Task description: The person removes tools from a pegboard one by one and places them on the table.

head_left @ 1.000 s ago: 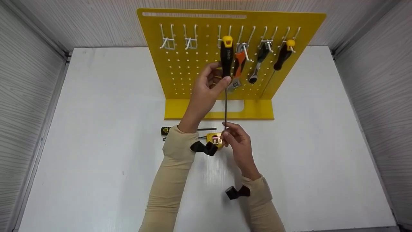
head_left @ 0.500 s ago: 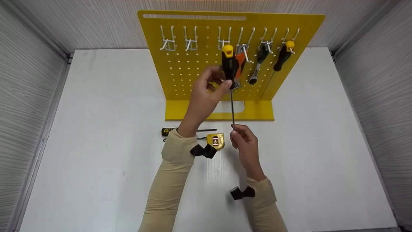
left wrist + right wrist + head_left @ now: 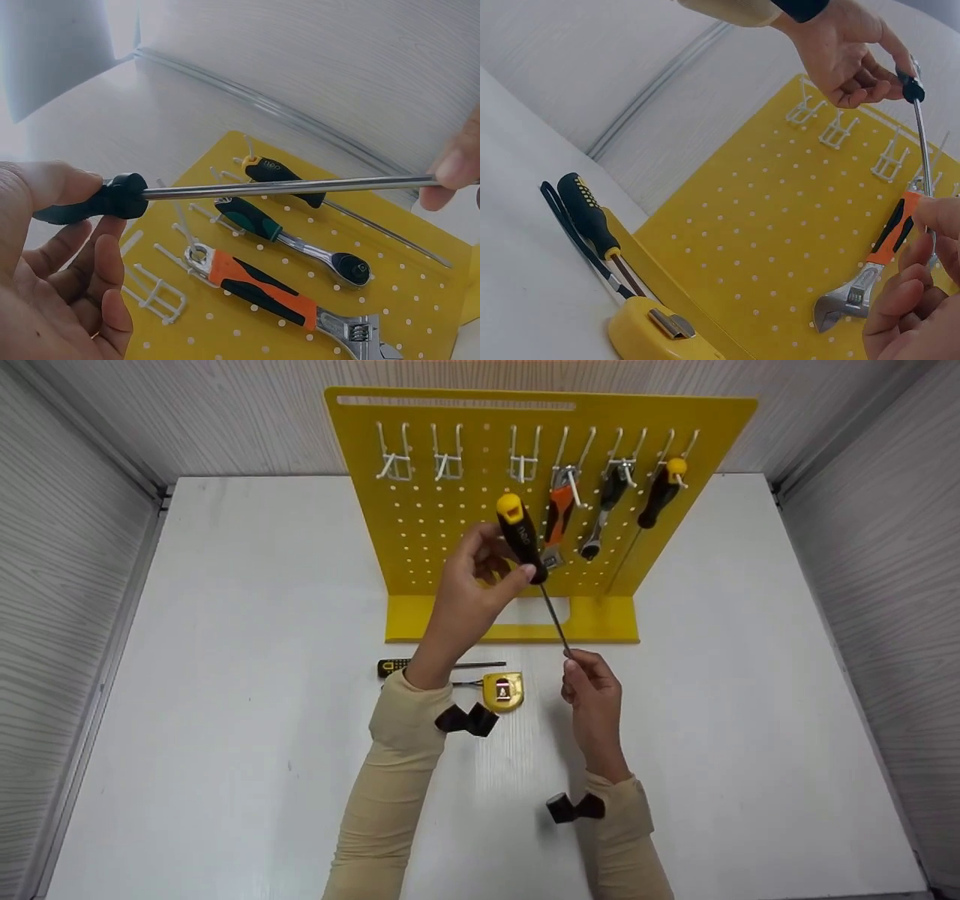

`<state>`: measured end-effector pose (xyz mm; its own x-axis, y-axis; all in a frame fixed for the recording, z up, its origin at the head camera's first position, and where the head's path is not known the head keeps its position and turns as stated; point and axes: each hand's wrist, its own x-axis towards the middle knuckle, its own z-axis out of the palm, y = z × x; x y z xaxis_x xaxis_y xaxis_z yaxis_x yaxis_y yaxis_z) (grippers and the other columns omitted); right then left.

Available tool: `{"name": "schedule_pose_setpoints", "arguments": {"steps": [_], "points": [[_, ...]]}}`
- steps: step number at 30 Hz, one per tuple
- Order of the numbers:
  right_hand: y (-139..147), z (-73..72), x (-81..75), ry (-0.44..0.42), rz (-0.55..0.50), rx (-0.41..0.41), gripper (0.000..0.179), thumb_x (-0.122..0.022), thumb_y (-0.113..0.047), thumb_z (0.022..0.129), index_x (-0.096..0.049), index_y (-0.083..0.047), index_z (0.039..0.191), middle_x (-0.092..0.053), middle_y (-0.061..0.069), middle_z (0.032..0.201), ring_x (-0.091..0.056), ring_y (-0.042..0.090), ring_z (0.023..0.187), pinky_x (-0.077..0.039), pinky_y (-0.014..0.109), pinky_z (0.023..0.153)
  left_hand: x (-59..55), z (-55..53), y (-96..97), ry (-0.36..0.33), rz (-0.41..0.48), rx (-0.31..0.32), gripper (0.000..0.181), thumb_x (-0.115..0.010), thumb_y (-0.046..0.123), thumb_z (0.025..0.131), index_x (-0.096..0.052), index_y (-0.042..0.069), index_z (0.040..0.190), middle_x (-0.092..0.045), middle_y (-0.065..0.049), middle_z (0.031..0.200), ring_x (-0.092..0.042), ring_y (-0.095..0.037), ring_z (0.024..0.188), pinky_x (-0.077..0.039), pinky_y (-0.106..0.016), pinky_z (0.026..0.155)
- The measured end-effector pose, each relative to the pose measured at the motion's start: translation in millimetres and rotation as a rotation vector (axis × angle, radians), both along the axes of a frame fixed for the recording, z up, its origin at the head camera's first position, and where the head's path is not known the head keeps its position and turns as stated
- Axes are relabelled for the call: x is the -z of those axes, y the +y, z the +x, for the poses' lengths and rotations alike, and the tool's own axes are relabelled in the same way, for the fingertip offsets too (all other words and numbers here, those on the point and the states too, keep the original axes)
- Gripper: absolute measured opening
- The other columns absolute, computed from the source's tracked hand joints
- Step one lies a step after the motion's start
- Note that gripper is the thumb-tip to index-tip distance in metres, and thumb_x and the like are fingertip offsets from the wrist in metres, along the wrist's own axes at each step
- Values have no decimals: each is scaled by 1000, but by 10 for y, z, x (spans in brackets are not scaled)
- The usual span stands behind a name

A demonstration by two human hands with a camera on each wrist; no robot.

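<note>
In front of the yellow pegboard [image 3: 450,532], above the tabletop [image 3: 225,660], our left hand [image 3: 472,585] gripped the long screwdriver [image 3: 525,547] by its black handle, while our right hand [image 3: 592,690] pinched its tip; we held it tilted

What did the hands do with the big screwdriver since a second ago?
The left hand brought the screwdriver down off its hook and tilted it; the right hand, pinching the shaft tip, slid rightward away from the tape measure. Both hands kept their hold. The pegboard tools stayed hanging.
</note>
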<state>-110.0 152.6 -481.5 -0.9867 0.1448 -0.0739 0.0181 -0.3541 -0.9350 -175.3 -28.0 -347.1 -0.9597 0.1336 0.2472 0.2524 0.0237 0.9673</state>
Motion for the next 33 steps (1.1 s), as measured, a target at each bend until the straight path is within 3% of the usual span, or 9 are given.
{"name": "schedule_pose_setpoints", "arguments": {"steps": [7,14,24,28,33], "points": [[119,-37,-19,-67,-87,65,19,-57,-1,94,-70,-15,91,-53,-1,74,-44,11,63,-35,20,56,92,31,-50,-6,-35,-6,37,-66,13,88,-53,0,120,-62,-15,106,-55,-17,89,-41,-26,78],[275,-86,-11,-43,-116,151,17,-59,-1,93,-71,-13,90,-54,0,74,-42,11,63,-35,20,55,181,40,-80,-40,-35,10,38,-66,15,89,-53,2,122,-61,-13,107,-54,-18,89,-41,-28,78],[547,-166,-11,13,100,265,7,-66,-10,90,-70,-10,96,-59,1,85,-43,13,69,-38,20,59,295,51,-86,-72,7,33,37,-67,12,88,-52,2,120,-62,-10,103,-55,-15,88,-41,-28,75],[641,-190,-42,56,188,302,16,-68,-10,89,-68,-1,101,-58,1,83,-45,13,71,-38,19,59,344,66,-97,-101,-31,38,38,-68,13,88,-53,2,121,-59,-8,103,-52,-13,87,-42,-24,75],[733,-215,-72,50,350,346,25,-70,-16,88,-68,1,107,-60,-1,86,-48,15,77,-39,19,63,405,90,-104,-115,-64,46,39,-68,16,87,-54,2,120,-57,-9,101,-51,-13,84,-42,-23,74]]}}
